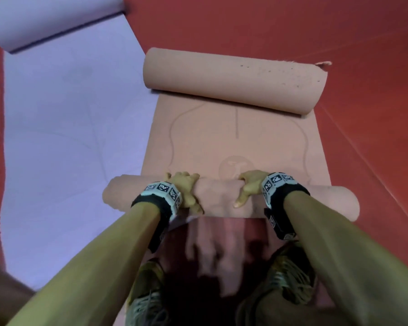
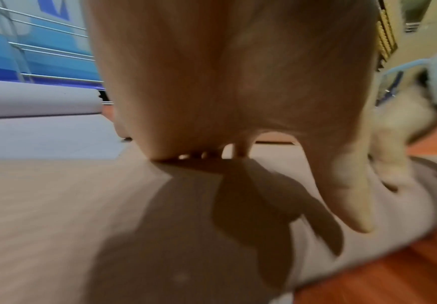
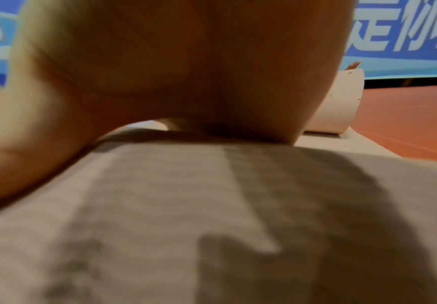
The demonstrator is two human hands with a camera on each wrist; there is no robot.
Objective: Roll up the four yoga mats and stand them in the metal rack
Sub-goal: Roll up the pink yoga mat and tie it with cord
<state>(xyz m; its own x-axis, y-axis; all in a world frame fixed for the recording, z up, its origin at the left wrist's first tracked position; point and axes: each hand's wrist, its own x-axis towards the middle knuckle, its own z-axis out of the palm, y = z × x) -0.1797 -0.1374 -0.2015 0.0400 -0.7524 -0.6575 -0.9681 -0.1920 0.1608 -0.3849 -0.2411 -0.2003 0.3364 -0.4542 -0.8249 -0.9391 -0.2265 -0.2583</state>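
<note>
Head view, mat: a peach yoga mat point(image 1: 236, 147) is laid on the red floor point(image 1: 339, 31), its near end wound into a roll point(image 1: 219, 196) whose long axis runs left to right across the body; the far end is seen curled into a second roll point(image 1: 231, 78).
Head view, grip: the left hand point(image 1: 185, 191) and right hand point(image 1: 249, 188) are set side by side on the near roll's middle, fingers draped over its far side and thumbs on the near side, so the roll is clasped by both.
Head view, direction: the unrolled stretch lies straight ahead of both hands, equally near each; it is judged that the roll must be pushed away from the body, square to its axis.
Head view, neighbour: a lilac mat point(image 1: 68, 114) is spread just to the left, also curled at its far end.
Left wrist view: the palm is seen pressed onto the roll; a metal rack point(image 2: 43, 51) stands beyond the lilac mat, well apart.
Right wrist view: the palm is shown bearing on the roll, with the far curl point(image 3: 340, 102) ahead; finger positions are hidden.
</note>
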